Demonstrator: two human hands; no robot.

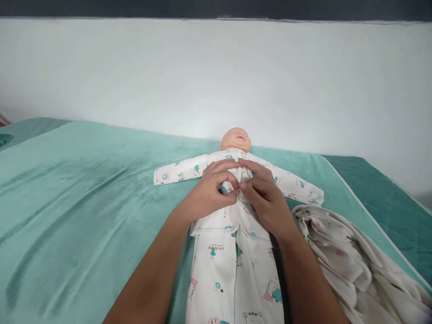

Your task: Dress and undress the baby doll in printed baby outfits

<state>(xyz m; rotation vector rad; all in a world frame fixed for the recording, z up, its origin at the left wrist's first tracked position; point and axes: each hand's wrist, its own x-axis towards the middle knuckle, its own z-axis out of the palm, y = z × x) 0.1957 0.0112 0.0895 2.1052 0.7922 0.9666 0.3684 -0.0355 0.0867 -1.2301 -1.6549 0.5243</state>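
Note:
A baby doll [235, 139] lies on its back, dressed in a white printed shirt [185, 169] with both sleeves spread out to the sides. Matching printed trousers [216, 274] cover its lower body. My left hand [216, 186] pinches the shirt's front edge at the chest between thumb and forefinger. From the other side, my right hand [261, 193] pinches the same front placket, its fingertips meeting those of the left. A small pale button [240, 170] shows just above them. Whatever fastener sits between the fingertips is hidden.
A green plush sheet [84, 202] covers the bed, with creases on the left. A crumpled pale printed cloth [351, 256] lies at the right, beside my right forearm. The white wall [216, 76] rises directly behind the doll's head.

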